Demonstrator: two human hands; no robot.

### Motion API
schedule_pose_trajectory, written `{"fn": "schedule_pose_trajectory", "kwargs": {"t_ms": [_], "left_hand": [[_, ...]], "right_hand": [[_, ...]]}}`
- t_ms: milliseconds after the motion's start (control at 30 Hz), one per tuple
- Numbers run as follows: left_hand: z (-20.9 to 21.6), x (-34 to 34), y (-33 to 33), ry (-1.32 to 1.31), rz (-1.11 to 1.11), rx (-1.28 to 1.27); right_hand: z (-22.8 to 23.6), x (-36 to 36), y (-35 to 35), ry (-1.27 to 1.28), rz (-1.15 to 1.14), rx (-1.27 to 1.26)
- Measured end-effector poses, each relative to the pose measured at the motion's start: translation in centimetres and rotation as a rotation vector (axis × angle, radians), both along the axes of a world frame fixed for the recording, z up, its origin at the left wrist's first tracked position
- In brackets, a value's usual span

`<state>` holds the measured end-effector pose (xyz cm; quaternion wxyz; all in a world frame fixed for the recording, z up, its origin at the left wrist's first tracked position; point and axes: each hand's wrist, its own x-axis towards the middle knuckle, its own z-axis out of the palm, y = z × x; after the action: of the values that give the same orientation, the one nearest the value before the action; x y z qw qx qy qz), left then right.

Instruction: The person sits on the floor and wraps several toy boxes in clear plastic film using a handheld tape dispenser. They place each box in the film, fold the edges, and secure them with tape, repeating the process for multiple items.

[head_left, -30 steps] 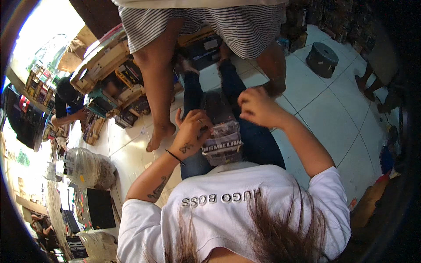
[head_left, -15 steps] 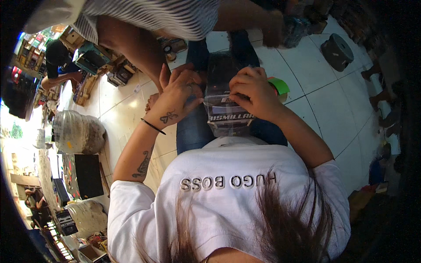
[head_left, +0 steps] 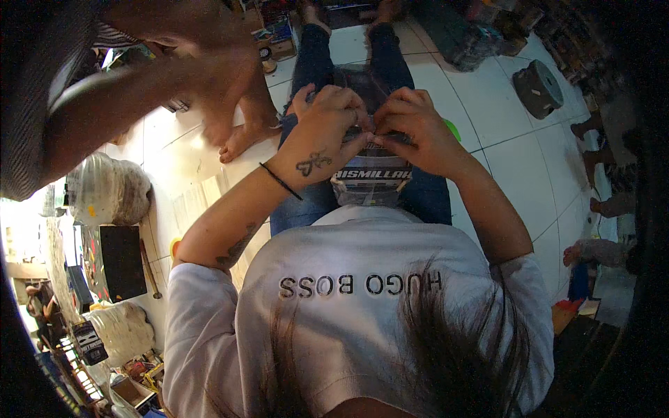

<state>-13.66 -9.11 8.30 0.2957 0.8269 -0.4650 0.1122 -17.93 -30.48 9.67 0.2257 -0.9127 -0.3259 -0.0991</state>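
A dark printed package in clear plastic [head_left: 371, 182] rests on my lap between my thighs. Over its upper part, my left hand [head_left: 329, 120] is closed, with thumb and fingers pinching the plastic. My right hand [head_left: 412, 131] meets it there in a similar pinch, the two sets of fingertips almost touching. The far end of the package is partly covered by my hands. Just past my right hand a bright green round edge [head_left: 453, 129] shows; most of it is hidden.
Another person's bare leg [head_left: 132, 97] and foot [head_left: 245, 139] are close at the upper left. Bulky plastic-wrapped bundles [head_left: 111, 188] and a black box [head_left: 125, 261] line the left side. A dark round drum-like object [head_left: 538, 88] stands on the tiled floor at the right.
My left hand has moved right and slightly away from me, so both hands now meet over the package. The other person has shifted from the top centre toward the left.
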Motion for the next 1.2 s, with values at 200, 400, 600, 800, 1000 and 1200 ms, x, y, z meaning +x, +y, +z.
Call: {"fn": "schedule_pose_trajectory", "kwargs": {"t_ms": [200, 400, 600, 800, 1000, 1200], "left_hand": [[-0.7, 2.0, -0.7, 0.145, -0.046, 0.157], [-0.9, 2.8, -1.0, 0.454, -0.044, 0.17], [-0.4, 1.4, -0.7, -0.024, -0.008, 0.133], [-0.6, 0.8, -0.4, -0.024, -0.02, 0.017], [-1.6, 1.3, -0.5, 0.145, -0.047, 0.028], [-2.1, 1.4, -0.5, 0.171, -0.028, -0.008]], "right_hand": [[-0.2, -1.1, 0.9, -0.28, -0.106, -0.062], [-2.1, -2.8, 1.8, -0.488, -0.196, -0.206], [-0.9, -0.9, 1.2, -0.304, -0.1, -0.186], [-0.9, 0.2, 1.0, -0.02, -0.108, -0.01], [0.3, -0.7, -1.1, 0.058, -0.251, -0.139], [0.6, -2.4, -0.6, -0.167, -0.313, -0.021]]}}
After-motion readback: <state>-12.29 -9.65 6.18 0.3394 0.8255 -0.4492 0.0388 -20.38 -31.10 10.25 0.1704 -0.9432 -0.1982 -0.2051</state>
